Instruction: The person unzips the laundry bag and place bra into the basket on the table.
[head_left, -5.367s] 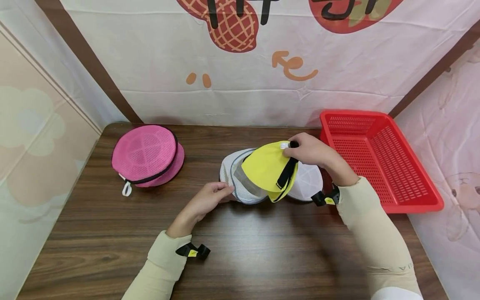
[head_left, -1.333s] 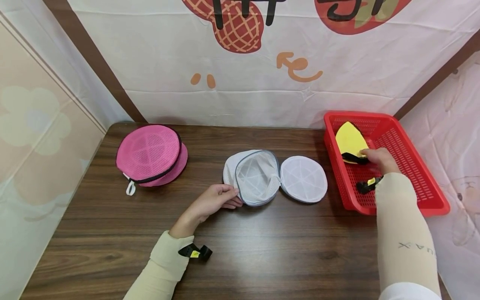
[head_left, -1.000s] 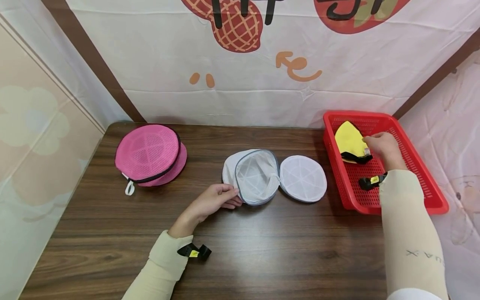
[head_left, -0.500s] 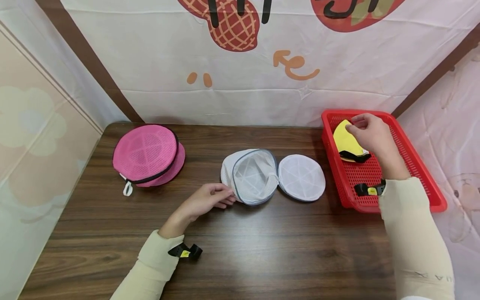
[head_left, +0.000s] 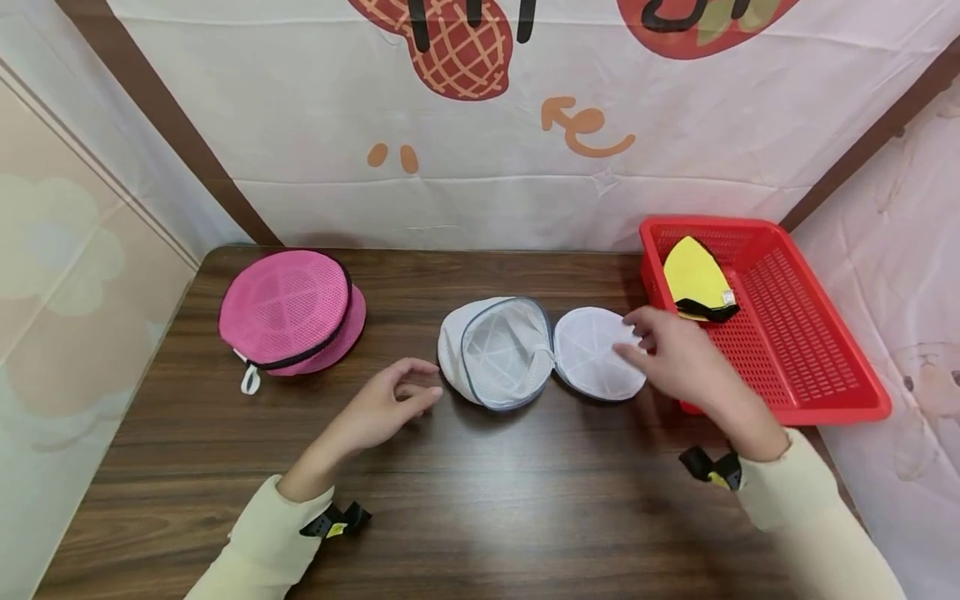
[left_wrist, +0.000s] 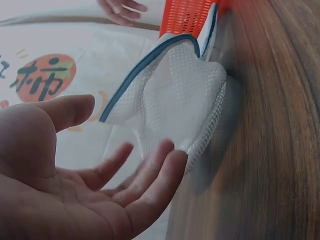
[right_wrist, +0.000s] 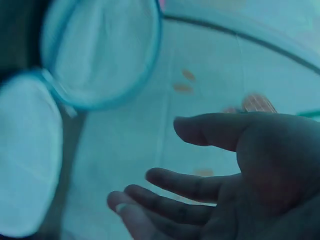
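Note:
A white mesh laundry bag (head_left: 502, 354) with grey-blue edging lies unzipped on the table, its round lid (head_left: 596, 354) folded out to the right. My left hand (head_left: 390, 400) is just left of the bag, fingers loosely bent and holding nothing; the left wrist view shows the fingertips close to the mesh (left_wrist: 185, 95). Over the lid's right edge hovers my right hand (head_left: 678, 354), its thumb and fingers apart with nothing between them. A yellow cap-like piece with a black strap (head_left: 693, 275) lies in the red basket (head_left: 840, 350), at its left side.
A pink mesh laundry bag (head_left: 288, 308) with a black zip edge and white loop sits at the back left of the wooden table (head_left: 480, 517). A printed cloth (head_left: 315, 125) hangs behind the table.
The yellow piece went from the white bag into the red basket, where my right hand let it go. That hand came back left toward the lid. My left hand released the bag and drew left.

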